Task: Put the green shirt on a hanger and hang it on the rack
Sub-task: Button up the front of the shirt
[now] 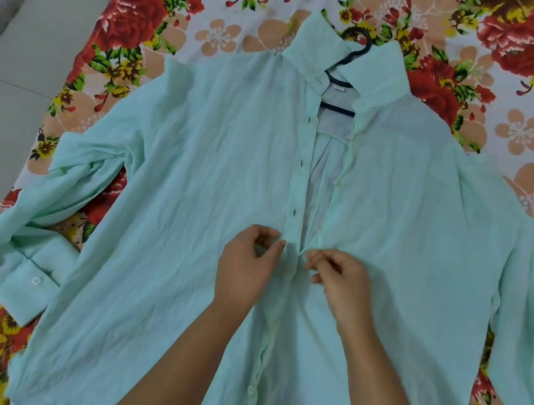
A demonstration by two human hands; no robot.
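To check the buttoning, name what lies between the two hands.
Head view: between the left hand and right hand lies only the front placket of the green shirt, each hand pinching an edge.

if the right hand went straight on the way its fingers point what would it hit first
Its fingers point left, so the right hand would first meet the buttonhole strip of the green shirt, then almost at once the left hand just beyond it. Both seem level, though depth is hard to judge.
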